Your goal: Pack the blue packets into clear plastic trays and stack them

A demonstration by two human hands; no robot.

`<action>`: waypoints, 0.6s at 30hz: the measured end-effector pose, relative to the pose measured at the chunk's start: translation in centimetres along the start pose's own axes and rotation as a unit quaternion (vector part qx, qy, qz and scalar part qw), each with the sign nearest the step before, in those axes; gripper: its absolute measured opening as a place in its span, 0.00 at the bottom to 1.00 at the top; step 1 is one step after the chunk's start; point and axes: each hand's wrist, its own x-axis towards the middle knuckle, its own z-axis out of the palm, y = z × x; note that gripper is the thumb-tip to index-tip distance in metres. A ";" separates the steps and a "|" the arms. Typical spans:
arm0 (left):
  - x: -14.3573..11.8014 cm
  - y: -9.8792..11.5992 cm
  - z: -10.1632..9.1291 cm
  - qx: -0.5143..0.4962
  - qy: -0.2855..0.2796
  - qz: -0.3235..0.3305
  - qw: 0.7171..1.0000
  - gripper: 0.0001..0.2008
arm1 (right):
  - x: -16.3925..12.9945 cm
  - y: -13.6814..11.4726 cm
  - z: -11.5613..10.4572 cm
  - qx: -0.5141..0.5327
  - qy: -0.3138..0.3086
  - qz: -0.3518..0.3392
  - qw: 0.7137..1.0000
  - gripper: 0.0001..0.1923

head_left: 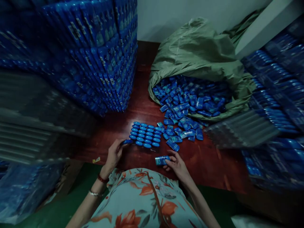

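Note:
My left hand (115, 154) pinches a small blue bottle (127, 142) at the near-left corner of a tidy block of upright blue-capped bottles (145, 135) on the dark red table (209, 164). My right hand (176, 164) holds another small blue bottle (161, 160) lying sideways, just in front of the block. Several loose blue bottles (182, 129) lie scattered to the right of the block, spilling from an open green sack (201, 53) that holds many more.
A tall stack of blue packaged cartons (95, 53) stands at the left. Grey trays (30, 126) sit at the near left and more (239, 129) at the right, with blue packs (273, 91) piled at the far right. A floral garment (147, 199) covers my lap.

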 end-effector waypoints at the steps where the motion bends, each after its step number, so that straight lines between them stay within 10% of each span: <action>1: 0.3 0.0 -0.1 0.029 -0.039 0.053 0.997 0.15 | 0.1 0.0 0.1 0.001 0.010 -0.003 1.000 0.33; 5: 1.4 -0.2 -0.5 0.132 -0.130 0.178 0.967 0.23 | 0.6 -0.5 0.3 0.002 0.062 -0.028 0.998 0.28; 13: 1.7 -0.4 -0.7 0.148 -0.197 0.213 0.946 0.24 | 0.2 -0.9 0.5 -0.050 0.081 -0.101 0.990 0.22; 18: 2.2 0.3 -0.7 0.108 -0.227 0.187 0.950 0.21 | -0.2 -1.4 1.5 -0.294 0.066 -0.334 0.893 0.10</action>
